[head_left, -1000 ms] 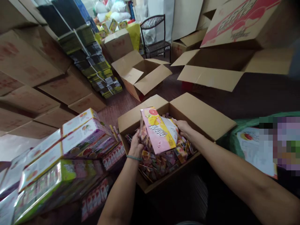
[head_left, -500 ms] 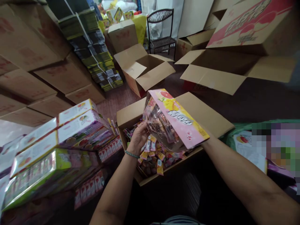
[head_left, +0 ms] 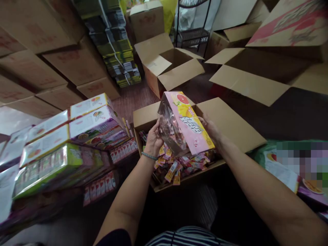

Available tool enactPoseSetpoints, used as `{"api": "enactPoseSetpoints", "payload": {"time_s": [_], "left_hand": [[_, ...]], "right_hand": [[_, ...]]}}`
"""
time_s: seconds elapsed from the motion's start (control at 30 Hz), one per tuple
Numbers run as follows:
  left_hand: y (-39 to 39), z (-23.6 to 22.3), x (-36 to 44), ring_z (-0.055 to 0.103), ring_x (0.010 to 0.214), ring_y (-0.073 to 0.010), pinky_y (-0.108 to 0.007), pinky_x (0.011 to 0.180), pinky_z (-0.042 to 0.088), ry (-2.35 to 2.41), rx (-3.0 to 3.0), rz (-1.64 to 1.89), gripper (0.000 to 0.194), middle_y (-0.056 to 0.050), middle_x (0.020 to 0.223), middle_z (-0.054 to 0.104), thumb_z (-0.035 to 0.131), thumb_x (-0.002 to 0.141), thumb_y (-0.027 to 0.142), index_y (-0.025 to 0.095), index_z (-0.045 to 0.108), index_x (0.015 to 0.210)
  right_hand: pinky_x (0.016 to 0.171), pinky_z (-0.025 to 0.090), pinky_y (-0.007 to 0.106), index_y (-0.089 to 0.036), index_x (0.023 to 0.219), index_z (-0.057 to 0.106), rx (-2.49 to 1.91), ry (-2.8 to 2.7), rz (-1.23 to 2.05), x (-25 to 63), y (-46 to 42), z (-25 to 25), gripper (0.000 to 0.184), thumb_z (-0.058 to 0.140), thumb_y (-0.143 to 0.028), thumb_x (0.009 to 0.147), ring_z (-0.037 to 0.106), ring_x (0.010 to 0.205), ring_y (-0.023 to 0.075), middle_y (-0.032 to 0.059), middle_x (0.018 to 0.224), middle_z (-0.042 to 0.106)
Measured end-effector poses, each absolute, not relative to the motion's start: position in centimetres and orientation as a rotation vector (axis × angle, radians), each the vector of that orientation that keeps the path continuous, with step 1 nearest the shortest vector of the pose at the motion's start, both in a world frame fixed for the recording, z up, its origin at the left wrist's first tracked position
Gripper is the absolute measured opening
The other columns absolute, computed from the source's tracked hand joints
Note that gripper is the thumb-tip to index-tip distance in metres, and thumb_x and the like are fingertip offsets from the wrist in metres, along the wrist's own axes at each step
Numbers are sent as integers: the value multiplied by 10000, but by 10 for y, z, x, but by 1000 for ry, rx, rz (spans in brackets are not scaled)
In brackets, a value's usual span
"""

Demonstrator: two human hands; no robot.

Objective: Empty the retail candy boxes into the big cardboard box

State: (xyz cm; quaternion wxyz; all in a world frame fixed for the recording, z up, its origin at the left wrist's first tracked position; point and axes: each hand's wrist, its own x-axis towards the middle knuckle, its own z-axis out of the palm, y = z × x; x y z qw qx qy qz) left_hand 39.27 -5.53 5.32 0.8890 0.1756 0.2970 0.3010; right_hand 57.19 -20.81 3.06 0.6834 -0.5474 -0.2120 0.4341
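Note:
Between my two hands is a pink and yellow candy box (head_left: 191,124), tilted over an open carton. Its clear window side faces left and shows wrapped candies inside. My left hand (head_left: 153,138), with a beaded bracelet at the wrist, is closed on the box's left side. On the far right side, my right hand (head_left: 211,128) grips the box, its fingers partly hidden behind it. Below, the cardboard carton (head_left: 147,114) holds a heap of small wrapped candy sticks (head_left: 170,171) in pink, yellow and purple.
Stacked display boxes (head_left: 88,124) of candy stand at the left, near a wall of brown cartons (head_left: 74,63). Beyond my carton are an open carton (head_left: 179,80) and a larger open one (head_left: 246,83). A metal chair (head_left: 193,34) stands at the back. Packets in a green bag (head_left: 261,155) lie right.
The box has tipped a little more upright, and my right hand has come into sight at its right side. My view has tilted down, and the candies below have shifted.

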Motion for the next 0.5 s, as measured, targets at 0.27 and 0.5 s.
{"api": "enactPoseSetpoints", "payload": {"time_s": [0.27, 0.5], "left_hand": [[-55, 56, 391, 614, 540, -115, -246, 727, 558, 593, 317, 718, 218, 11, 629, 658, 534, 946, 152, 181, 651, 765], [-63, 65, 385, 680, 722, -141, -257, 729, 551, 456, 560, 725, 171, 5, 825, 714, 533, 951, 326, 235, 653, 870]], "right_hand": [[1029, 544, 446, -293, 1393, 558, -1443, -648, 733, 525, -235, 45, 906, 860, -722, 655, 601, 1226, 309, 74, 1351, 611], [1152, 438, 475, -286, 1401, 571, -1379, -844, 496, 526, -261, 63, 689, 828, -487, 795, 573, 1261, 291, 52, 1386, 598]]}}
